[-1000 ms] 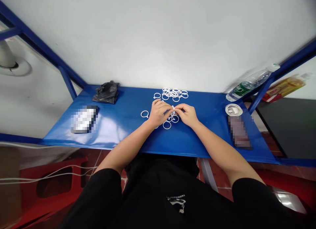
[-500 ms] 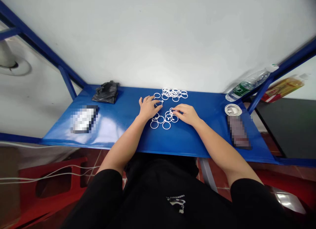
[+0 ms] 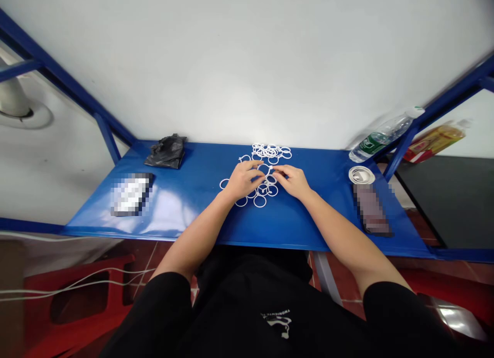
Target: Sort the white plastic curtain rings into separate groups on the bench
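Observation:
Over the middle of the blue table, my two hands meet at one white curtain ring [image 3: 264,166]. My left hand [image 3: 244,180] pinches the ring's left side between thumb and fingers. From the right, my right hand [image 3: 292,180] is closed on a small white part at the ring's right edge; whether that is the eyelet or a separate piece I cannot tell. Several more white rings [image 3: 260,201] lie linked or overlapping below the hands, partly hidden by my left hand. Behind the hands, a heap of white rings [image 3: 271,151] lies near the wall.
A crumpled black plastic bag [image 3: 166,151] and a blurred-out phone-like object [image 3: 132,194] are on the left of the blue table [image 3: 193,193]. At the right stand a tilted water bottle [image 3: 380,138], a coiled white cable [image 3: 362,175] and another blurred-out dark object [image 3: 371,209].
My left hand has moved right with a ring, up to my right hand. My right hand has lifted slightly off the near rings and now grips the same ring.

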`<state>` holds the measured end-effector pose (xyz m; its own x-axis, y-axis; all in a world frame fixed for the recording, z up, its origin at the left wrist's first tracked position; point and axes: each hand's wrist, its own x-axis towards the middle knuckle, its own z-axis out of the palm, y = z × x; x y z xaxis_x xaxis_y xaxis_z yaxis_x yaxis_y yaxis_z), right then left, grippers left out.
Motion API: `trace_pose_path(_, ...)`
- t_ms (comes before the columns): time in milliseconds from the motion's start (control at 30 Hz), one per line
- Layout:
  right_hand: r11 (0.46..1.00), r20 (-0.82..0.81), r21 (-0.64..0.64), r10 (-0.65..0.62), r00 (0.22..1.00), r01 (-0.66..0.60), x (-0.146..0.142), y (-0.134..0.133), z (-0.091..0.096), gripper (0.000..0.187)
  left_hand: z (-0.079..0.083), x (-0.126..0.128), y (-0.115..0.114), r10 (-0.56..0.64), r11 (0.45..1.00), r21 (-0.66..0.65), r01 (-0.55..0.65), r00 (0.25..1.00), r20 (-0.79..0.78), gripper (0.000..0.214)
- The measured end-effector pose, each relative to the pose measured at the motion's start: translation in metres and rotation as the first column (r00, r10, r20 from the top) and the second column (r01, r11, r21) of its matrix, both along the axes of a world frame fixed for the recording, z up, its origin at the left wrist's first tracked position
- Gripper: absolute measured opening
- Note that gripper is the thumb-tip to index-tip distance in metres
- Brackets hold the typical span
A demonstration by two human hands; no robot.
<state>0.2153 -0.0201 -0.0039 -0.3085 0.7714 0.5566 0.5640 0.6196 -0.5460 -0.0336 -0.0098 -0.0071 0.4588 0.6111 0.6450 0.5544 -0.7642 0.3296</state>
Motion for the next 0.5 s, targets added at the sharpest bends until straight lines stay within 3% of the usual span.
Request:
trace_pose_path(233, 0.999, -0.138, -0.033, -0.047, 0.989, 0.043, -0.0027, -0.0014, 0.0010, 0.017, 0.0015, 0.0078, -0.0066, -0.109, 0.993, 0.058, 0.107, 0.993, 0.036, 0.015)
trace_pose_path(500, 1.000, -0.112, 0.008, 0.021, 0.993, -0.021, -0.0069, -0.0085, 0.0088, 0.013, -0.0007, 0.0118, -0.0082, -0.125, 0.991, 0.055, 0.124, 0.992, -0.001, 0.016)
